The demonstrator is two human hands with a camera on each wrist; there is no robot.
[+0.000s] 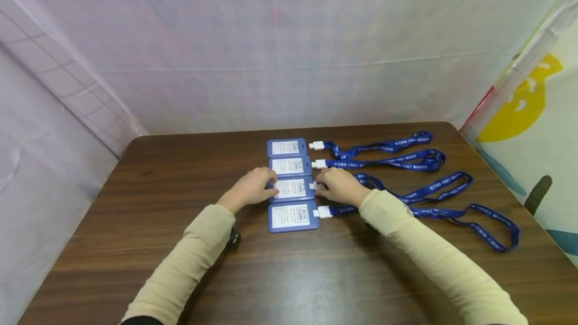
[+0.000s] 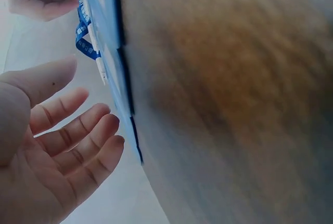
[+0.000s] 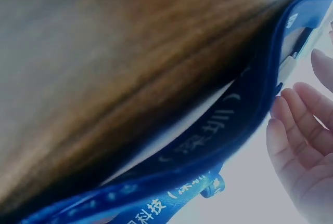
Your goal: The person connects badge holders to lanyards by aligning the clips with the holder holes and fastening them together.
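Note:
Several blue badge holders lie in a column on the table, each with a white card inside. My left hand (image 1: 254, 188) is at the left edge of the third badge holder (image 1: 293, 189) from the back, fingertips right at its rim. In the left wrist view, the fingers of that hand are relaxed, with the thumb held apart. My right hand (image 1: 339, 186) pinches the white clip (image 1: 312, 185) of a blue lanyard at this holder's right end. Its fingers hide most of the clip. The nearest badge holder (image 1: 292, 216) has a white clip (image 1: 323, 212) against its right edge.
Two badge holders (image 1: 286, 147) lie farther back, their white clips (image 1: 317, 145) a little apart on the right. Blue lanyards (image 1: 397, 160) stretch in loops over the right side of the brown table (image 1: 189, 164). A pale curtain (image 1: 280, 64) hangs behind.

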